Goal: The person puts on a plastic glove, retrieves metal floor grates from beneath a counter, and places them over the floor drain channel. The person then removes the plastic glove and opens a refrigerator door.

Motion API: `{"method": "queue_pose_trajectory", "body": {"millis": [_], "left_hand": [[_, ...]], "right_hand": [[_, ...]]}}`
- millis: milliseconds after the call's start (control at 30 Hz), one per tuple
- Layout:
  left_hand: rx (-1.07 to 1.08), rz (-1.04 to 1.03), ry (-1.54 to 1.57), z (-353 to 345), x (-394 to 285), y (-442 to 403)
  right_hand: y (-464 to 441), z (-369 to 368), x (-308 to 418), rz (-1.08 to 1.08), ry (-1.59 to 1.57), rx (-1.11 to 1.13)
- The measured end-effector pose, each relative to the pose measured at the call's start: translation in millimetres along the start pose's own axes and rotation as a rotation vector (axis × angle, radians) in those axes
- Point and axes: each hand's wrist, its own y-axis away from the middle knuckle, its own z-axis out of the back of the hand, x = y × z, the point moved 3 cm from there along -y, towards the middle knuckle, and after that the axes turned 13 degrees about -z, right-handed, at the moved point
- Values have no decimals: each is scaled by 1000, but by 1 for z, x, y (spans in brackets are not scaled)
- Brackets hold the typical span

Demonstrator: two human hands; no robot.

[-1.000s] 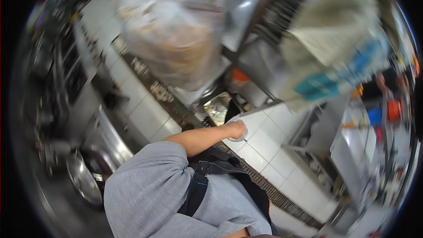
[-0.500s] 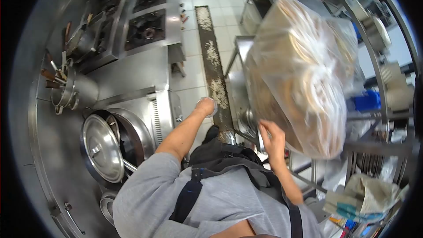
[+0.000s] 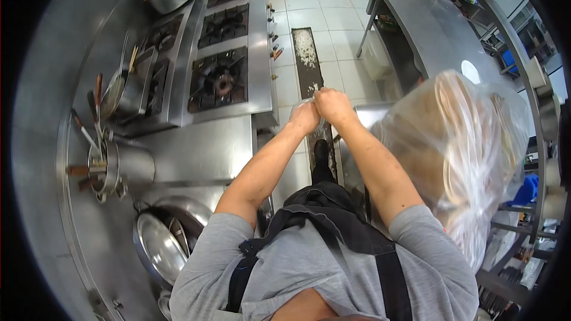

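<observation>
In front of my body, above the dark floor channel, my left hand is closed around a crumpled piece of clear plastic. My right hand meets it from the right, fingers curled at the same plastic. The two hands are touching or nearly so, and their fingertips are mostly hidden. Whether the plastic is a bag or a sheet I cannot tell. To the right stands a large clear plastic bag filled with round tan items, apart from both hands.
A gas range runs along the left, with a pot holding utensils and a steel lid nearer me. A steel worktable stands at the back right, shelving at the far right. White bits lie in the floor channel.
My right hand has moved from beside the large bag to meet my left hand at the clear plastic. The view has shifted, so the large bag sits lower and further right.
</observation>
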Motion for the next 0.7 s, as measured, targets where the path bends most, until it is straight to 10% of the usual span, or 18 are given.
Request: {"method": "queue_pose_trajectory", "body": {"millis": [333, 500, 700], "left_hand": [[-68, -111, -51, 61, 90, -232], [-674, -305, 95, 136, 128, -290], [-845, 210, 459, 194, 280, -398]], "right_hand": [[-267, -42, -113, -84, -61, 241], [-347, -47, -187, -276, -45, 261], [-481, -57, -274, -504, 59, 191]]}}
